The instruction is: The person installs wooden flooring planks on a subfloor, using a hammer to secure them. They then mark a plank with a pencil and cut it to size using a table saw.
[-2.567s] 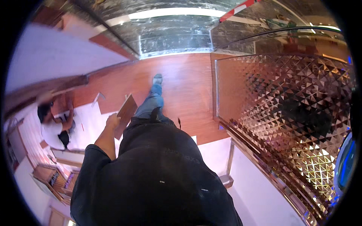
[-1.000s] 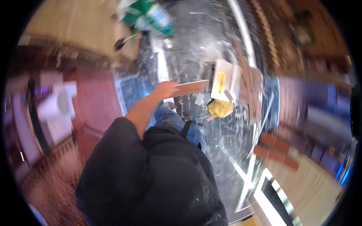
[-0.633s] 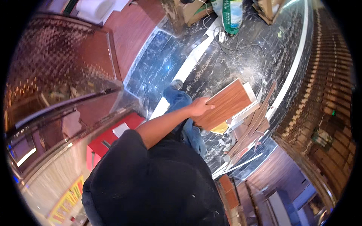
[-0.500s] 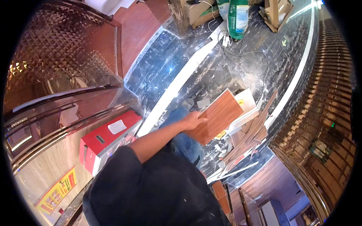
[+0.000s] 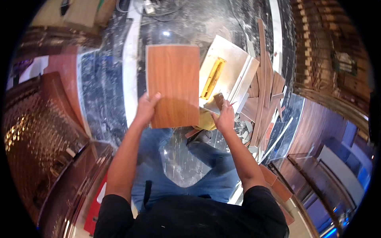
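Holding a rectangular wood-grain board (image 5: 173, 86) by its left edge, the left hand (image 5: 146, 110) has the thumb laid on the upper face, while the other fingers pass under it. The board is in front of the left knee, with its long edges pointing nearly straight ahead, and its lower edge appears just before the jeans (image 5: 212, 162). Beyond its far edge, the dark scuffed floor (image 5: 178, 27) gives open room until the cable and white socket (image 5: 149, 7). On the left side, only a narrow dark band is seen between the board and the white floor strip (image 5: 132, 59). On the right side there is less freedom: the board's edge appears close beside a pale panel (image 5: 234, 59), on which lies a long yellow tool (image 5: 213, 78). The right hand (image 5: 224, 117) is at the near end of this panel, fingers bent at a small brown piece (image 5: 218, 100); I cannot tell if they pinch it. Below is a crumpled yellow cloth or bag (image 5: 205, 120), and farther right, loose wooden strips (image 5: 261, 91) are piled crosswise, so that side is crowded.
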Demonstrator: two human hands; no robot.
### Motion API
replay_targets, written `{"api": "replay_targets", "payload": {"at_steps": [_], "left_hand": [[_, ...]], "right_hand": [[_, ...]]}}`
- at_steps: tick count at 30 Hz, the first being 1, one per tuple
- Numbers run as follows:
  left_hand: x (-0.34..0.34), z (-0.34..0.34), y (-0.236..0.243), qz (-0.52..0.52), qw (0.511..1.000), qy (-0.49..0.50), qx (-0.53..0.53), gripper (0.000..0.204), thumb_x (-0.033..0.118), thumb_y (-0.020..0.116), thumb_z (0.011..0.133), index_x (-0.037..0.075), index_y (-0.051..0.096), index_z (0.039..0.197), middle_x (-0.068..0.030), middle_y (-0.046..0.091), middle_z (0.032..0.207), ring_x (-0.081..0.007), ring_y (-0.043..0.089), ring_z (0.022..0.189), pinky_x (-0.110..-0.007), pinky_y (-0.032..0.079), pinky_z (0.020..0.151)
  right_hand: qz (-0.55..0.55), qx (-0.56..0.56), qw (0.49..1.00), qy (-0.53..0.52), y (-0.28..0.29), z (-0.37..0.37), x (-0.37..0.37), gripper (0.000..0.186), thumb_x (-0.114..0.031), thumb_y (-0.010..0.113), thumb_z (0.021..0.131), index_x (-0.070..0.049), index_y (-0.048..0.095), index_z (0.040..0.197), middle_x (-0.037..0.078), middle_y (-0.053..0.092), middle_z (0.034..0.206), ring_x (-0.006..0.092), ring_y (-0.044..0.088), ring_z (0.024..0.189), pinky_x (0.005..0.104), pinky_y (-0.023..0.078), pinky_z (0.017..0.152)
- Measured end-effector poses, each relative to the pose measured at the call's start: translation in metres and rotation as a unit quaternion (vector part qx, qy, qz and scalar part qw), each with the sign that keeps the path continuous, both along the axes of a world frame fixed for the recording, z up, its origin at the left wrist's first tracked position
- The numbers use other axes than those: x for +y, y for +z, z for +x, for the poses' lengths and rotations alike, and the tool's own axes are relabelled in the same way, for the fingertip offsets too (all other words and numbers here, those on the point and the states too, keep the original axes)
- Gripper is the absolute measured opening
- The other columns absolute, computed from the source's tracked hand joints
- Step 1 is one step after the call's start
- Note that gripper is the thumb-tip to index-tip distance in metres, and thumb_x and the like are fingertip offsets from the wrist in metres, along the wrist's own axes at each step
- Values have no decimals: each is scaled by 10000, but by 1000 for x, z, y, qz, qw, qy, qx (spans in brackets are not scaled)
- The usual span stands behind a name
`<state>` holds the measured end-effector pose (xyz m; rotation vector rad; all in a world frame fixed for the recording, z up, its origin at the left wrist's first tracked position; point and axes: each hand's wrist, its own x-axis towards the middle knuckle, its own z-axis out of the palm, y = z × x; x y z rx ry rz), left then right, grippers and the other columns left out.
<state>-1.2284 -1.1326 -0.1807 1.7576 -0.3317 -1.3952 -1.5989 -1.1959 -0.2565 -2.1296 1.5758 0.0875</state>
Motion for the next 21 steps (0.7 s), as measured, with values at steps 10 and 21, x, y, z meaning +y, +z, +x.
{"api": "replay_targets", "payload": {"at_steps": [10, 21], "left_hand": [[-153, -40, -130, -167, 985, 26, 46, 551, 362, 658, 1083, -30, 527, 1447, -159, 692, 1325, -227, 715, 1141, -373, 588, 970], [-293, -76, -190, -295, 954, -46, 33, 529, 299, 729, 1037, -68, 563, 1379, -183, 729, 1252, -249, 738, 1069, -397, 615, 902]], "right_hand": [[-168, -60, 979, -98, -117, -128, -45, 515, -177, 712, 937, -9, 592, 1409, 232, 675, 1129, 450, 609, 1039, 537, 453, 979], [-299, -124, 934, -151, -102, -116, -262, 732, -365, 663, 1023, 99, 423, 1535, 350, 575, 1435, 487, 543, 1374, 487, 434, 1148]]}}
